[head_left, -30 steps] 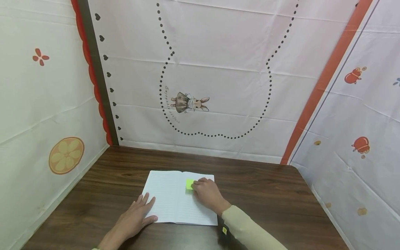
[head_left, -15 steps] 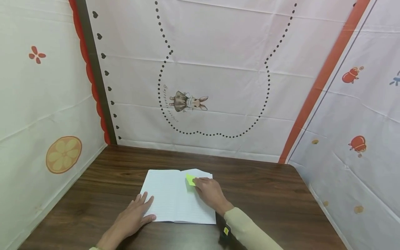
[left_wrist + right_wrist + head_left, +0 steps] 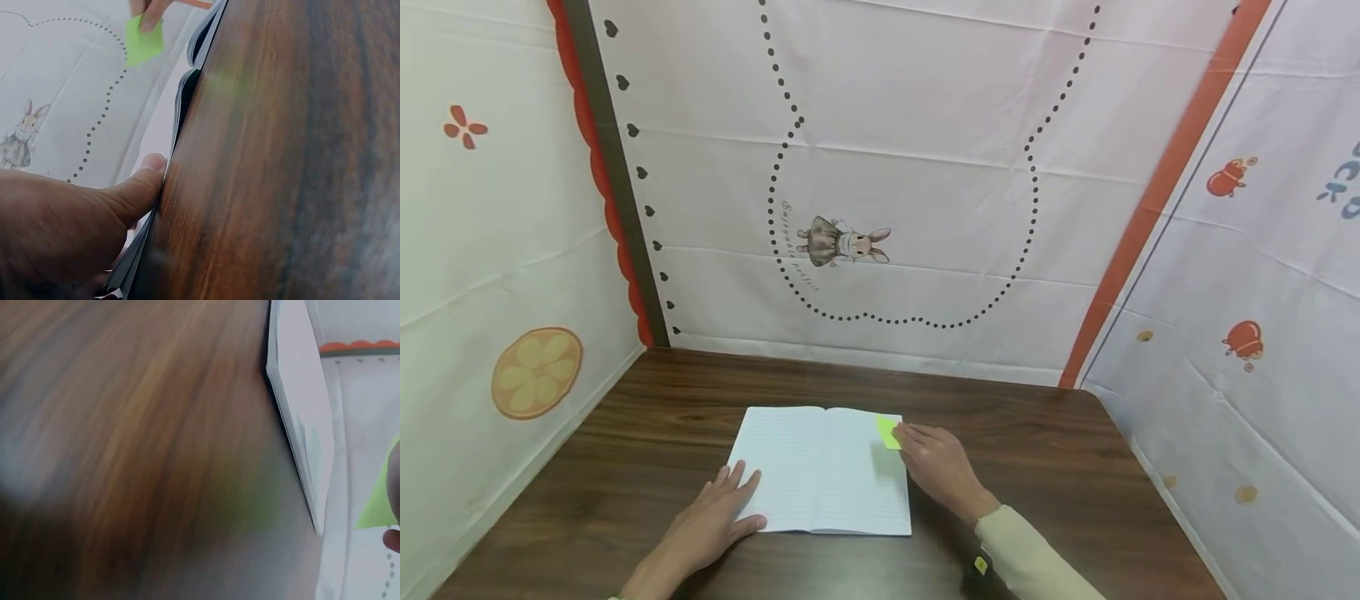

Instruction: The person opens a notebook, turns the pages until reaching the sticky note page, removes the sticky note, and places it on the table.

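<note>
An open lined notebook (image 3: pixel 782 467) lies flat on the dark wooden table. My left hand (image 3: pixel 711 517) rests on its lower left corner with fingers spread; in the left wrist view the thumb (image 3: pixel 147 184) lies along the page edge. My right hand (image 3: pixel 940 462) pinches a yellow-green sticky note (image 3: pixel 887 432) above the upper right part of the right page. In the left wrist view the sticky note (image 3: pixel 142 42) hangs clear of the page between thumb and fingers. Only a bit of the right hand (image 3: pixel 394 494) shows in the right wrist view, beside the sticky note (image 3: pixel 378 506).
The wooden table (image 3: pixel 1030 450) extends around the notebook on all sides. White printed cloth (image 3: pixel 925 208) hangs behind it, and more cloth walls stand at left and right. A dark wrist device (image 3: pixel 979 568) sits under the right sleeve.
My right hand lifts the sticky note off the right page and carries it rightward toward the page's outer edge. The page bulges briefly, then lies flat. My left hand stays on the notebook.
</note>
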Demonstrator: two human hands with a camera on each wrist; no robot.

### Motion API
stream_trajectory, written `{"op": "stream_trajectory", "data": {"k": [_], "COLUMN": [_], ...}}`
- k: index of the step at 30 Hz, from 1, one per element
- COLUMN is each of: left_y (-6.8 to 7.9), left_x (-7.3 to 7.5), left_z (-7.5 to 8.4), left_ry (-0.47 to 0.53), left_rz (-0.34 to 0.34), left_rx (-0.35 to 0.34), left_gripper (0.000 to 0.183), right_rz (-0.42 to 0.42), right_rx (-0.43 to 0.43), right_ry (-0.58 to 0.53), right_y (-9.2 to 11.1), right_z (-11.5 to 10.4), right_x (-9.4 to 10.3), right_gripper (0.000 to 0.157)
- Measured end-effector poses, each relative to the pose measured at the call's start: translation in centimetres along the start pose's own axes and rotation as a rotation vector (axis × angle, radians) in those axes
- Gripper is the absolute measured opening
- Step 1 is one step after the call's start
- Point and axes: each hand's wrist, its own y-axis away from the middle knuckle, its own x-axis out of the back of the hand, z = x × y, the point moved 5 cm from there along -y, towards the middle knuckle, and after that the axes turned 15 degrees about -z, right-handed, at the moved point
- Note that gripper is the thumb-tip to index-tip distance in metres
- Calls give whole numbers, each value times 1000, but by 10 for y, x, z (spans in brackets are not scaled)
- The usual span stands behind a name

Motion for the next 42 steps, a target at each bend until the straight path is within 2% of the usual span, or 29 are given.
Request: {"op": "stream_trajectory", "data": {"k": [5, 12, 21, 25, 30, 31, 33, 37, 42], "left_y": [2, 2, 2, 2, 2, 2, 2, 2, 2], "left_x": [1, 1, 0, 0, -1, -1, -1, -1, 1], "left_z": [-2, -4, -8, -7, -7, -7, -7, -7, -9], "left_ry": [5, 0, 8, 14, 18, 18, 18, 18, 6], "left_rz": [-6, -5, -10, -8, -6, -6, -10, -16, -16], "left_rx": [11, 21, 35, 26, 25, 25, 25, 24, 29], "left_gripper": [73, 73, 72, 73, 73, 73, 73, 73, 72], "right_rz": [-3, -61, -180, -208, -278, -306, -355, -389, -410], "right_rx": [8, 51, -9, -17, -43, -56, -88, -141, -171], "right_ry": [24, 63, -11, -27, -80, -100, -136, -223, -263], "right_y": [15, 31, 39, 42, 46, 47, 48, 48, 45], "right_z": [16, 31, 30, 29, 30, 30, 31, 31, 31], "right_x": [6, 1, -15, -18, -21, -22, -25, -28, -31], "right_gripper": [29, 23, 17, 14, 5, 6, 18, 39, 33]}}
